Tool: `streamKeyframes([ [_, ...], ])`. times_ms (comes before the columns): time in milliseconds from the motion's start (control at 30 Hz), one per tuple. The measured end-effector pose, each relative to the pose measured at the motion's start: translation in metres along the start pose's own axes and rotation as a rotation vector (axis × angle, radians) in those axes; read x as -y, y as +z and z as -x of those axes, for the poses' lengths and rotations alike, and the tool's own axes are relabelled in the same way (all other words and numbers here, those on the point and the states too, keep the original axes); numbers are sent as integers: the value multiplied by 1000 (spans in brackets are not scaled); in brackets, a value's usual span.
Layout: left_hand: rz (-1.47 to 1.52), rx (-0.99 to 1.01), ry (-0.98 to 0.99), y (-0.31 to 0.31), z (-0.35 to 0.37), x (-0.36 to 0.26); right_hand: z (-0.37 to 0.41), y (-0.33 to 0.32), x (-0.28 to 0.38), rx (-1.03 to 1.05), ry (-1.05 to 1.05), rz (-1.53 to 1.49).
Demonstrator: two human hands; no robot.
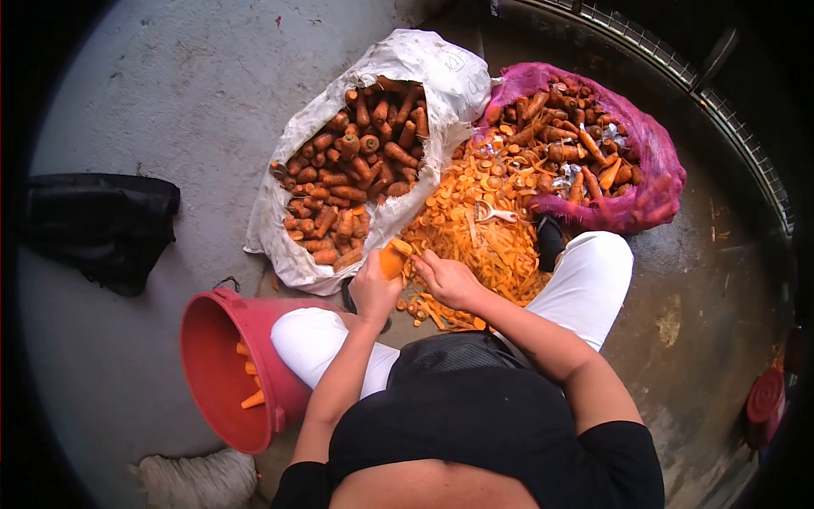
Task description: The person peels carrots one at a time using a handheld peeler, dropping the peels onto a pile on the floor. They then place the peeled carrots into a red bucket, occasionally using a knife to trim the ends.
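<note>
My left hand (375, 287) is wrapped round a peeled orange carrot (393, 260), its thick end pointing up and away from me. Close beside it, the fingers of my right hand (447, 280) are closed near the carrot's end; what they grip is too small to make out. Beneath and beyond both hands spreads a heap of carrot peels and cut ends (471, 225). A white peeler (494, 212) lies on top of that heap. Unpeeled carrots (356, 157) fill an open white sack (292, 140) just beyond my left hand.
At far right, a purple mesh sack (657, 161) holds more carrots and scraps. A red bucket (284, 365) with several peeled carrots (252, 397) tilts by my left leg. Black cloth or bag (102, 225) lies left. A metal grating (738, 127) curves along the right.
</note>
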State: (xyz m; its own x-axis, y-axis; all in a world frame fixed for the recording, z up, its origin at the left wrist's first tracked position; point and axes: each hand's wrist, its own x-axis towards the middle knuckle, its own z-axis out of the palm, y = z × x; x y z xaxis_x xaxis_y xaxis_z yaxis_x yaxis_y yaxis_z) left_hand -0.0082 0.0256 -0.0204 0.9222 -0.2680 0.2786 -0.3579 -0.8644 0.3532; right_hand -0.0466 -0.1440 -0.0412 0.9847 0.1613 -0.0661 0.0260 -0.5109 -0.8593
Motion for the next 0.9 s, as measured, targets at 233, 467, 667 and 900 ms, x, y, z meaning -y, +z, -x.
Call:
streamKeyframes([
  [233,616,46,-183,-41,-47,-14,-13,14,-127,-5,421,5],
  [467,1283,412,-570,-58,-28,-4,-6,-7,-85,50,385,-7],
  [667,1762,726,-491,-59,-12,6,-8,-15,-53,-36,287,-107],
  [900,1123,655,-316,-61,-10,-12,1,-19,-34,-120,134,-197],
])
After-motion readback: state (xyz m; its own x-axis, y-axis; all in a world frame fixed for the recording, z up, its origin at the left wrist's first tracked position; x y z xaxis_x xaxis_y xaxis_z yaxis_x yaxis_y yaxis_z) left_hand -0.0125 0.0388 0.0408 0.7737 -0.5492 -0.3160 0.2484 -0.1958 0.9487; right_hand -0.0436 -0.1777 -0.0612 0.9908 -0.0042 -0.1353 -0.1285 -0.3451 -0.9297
